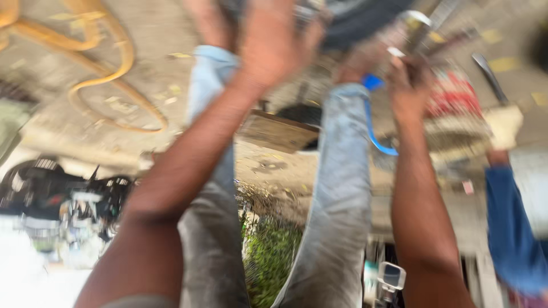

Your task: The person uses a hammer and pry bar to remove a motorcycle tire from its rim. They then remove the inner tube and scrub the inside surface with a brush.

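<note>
**A:** What have the hands got?

**B:** From my feed, it's badly blurred. My left hand [274, 45] is spread wide, palm flat, fingers splayed toward the dark rubber tyre [359, 20] at the top edge; it grips nothing that I can see. My right hand [408, 85] is curled near a shiny metal rod [419, 25] beside that tyre, but I cannot tell whether it truly holds it.

**A:** How would the tyre handle?

**B:** I judge it heavy and stiff, grippy rather than slick. I'd take it by the tread with both palms. The rod looks hard and smooth, so likely slippery.

**A:** Anything else close?

**B:** A thin blue curved cord [374, 122] hangs just below my right hand, and a yellow hose [108, 68] lies on the ground, well apart.
</note>
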